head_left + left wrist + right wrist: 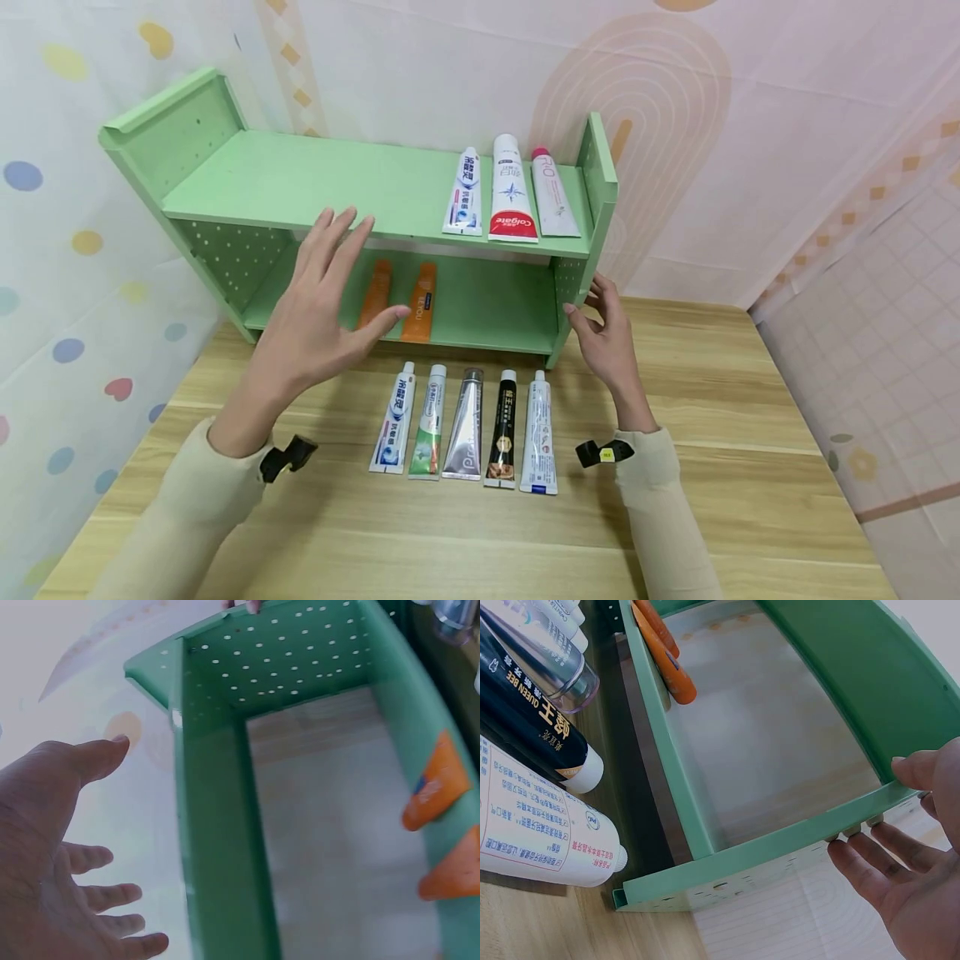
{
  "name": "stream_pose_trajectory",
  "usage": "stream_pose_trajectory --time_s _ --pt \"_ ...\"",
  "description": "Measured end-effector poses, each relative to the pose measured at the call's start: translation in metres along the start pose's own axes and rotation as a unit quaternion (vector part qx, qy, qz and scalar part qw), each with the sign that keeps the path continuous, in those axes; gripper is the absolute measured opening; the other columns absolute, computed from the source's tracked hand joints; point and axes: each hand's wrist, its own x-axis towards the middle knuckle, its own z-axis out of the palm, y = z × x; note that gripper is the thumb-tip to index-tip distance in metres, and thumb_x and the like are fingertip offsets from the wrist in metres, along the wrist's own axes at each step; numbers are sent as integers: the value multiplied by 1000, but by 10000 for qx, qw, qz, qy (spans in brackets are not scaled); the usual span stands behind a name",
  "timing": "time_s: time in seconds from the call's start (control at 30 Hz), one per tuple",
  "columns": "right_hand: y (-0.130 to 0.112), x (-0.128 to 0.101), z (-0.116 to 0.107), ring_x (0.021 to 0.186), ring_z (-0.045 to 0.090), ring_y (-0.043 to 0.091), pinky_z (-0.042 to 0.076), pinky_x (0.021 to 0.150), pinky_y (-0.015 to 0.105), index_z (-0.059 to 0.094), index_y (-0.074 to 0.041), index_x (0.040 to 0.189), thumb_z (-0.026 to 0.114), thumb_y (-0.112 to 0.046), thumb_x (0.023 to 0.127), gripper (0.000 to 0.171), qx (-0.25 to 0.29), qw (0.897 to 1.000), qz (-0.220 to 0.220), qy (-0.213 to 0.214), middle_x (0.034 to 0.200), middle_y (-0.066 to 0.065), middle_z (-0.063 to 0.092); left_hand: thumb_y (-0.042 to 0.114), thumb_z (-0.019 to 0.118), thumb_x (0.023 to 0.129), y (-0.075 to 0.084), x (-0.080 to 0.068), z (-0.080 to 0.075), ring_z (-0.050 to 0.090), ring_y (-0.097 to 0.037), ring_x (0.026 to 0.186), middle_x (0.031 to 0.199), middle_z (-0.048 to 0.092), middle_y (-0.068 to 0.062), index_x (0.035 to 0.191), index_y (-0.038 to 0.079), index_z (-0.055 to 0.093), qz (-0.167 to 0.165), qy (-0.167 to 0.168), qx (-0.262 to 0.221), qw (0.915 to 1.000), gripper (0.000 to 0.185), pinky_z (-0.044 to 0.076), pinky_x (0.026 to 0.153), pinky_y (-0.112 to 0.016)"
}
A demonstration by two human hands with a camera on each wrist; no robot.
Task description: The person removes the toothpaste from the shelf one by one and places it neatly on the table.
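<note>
The left hand (324, 310) is hovering with fingers spread and straight in front of the green two-tier shelf (300, 179), level with the front edge of its upper board, holding nothing and, as far as the left wrist view shows, touching nothing. The right hand (606, 329) is reaching to the shelf's right side panel (597, 179); its thumb and fingertips (855, 829) are lying against the panel's edge in a loose, mostly straight touch, probably to steady the shelf rather than grip it.

The shelf is standing on the wooden table (750, 467) against the patterned wall. Three toothpaste tubes, among them a red-and-white Colgate tube (512, 190), are lying side by side at the right end of the upper board (caps pointing to the wall). Two orange tubes (420, 304) are lying on the lower board, partly behind the left hand. Five more tubes are lying in a neat row on the table just in front of the shelf, including a black tube (502, 429), between the two wrists and within easy reach.
</note>
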Motion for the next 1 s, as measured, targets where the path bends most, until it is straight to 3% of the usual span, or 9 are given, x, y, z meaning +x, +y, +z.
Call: stream_pose_trajectory --time_s 0.23,0.5,0.77,1.0 --pt "2 0 0 135 50 47 52 91 12 37 -6 156 57 -2 102 58 4 10000 36 15 154 27 43 50 78 87 11 33 -6 0 -29 162 174 10 -9 167 22 13 -199 -560 510 9969 106 21 128 -60" --pt "1 1 0 136 50 47 52 91 12 37 -6 157 58 -2 102 58 7 10000 57 12 154 26 43 64 67 89 18 66 -4 -12 -27 161 175 -7 -6 167 26 -1 -449 -1295 816 9872 110 12 131 -57" --pt "0 0 -1 135 52 39 53 94 17 37 -9 157 58 -3 102 59 -123 9998 155 20 155 23 45 67 66 89 18 95 12 -14 -29 161 174 -11 -7 166 22 -5 -414 -1796 1070 9770 114 7 132 -53" --pt "0 1 0 135 53 36 55 100 31 38 -10 157 59 -4 102 59 -191 9996 222 22 155 21 45 67 69 86 21 115 29 -14 -33 161 174 -11 -11 166 17 -6 -397 -2219 1190 9670 120 6 133 -52"
